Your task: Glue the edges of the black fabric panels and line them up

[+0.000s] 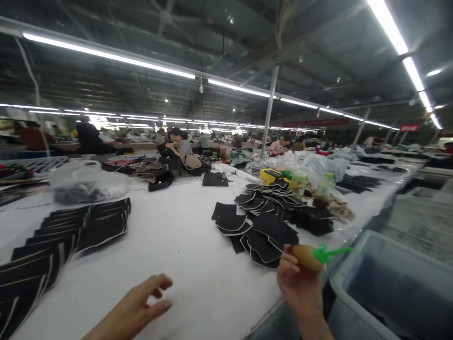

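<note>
My right hand [299, 285] is closed around an amber squeeze bottle [306, 256] with a green nozzle that points right. It is raised near the table's right edge, beside a loose pile of black fabric pieces [271, 231] with pale edges. Over the white table [198, 293], my left hand [146, 300] has its fingers apart and holds nothing. Farther left, overlapping rows of black pieces with light edging [53, 241] lie on the table.
A blue-grey plastic bin [375, 302] stands against the table's right side. Behind the pile are a yellow box [272, 176], clear plastic bags and a green-capped bottle [326, 185]. A filled plastic bag [90, 182] lies at the back left. Several people work at farther tables.
</note>
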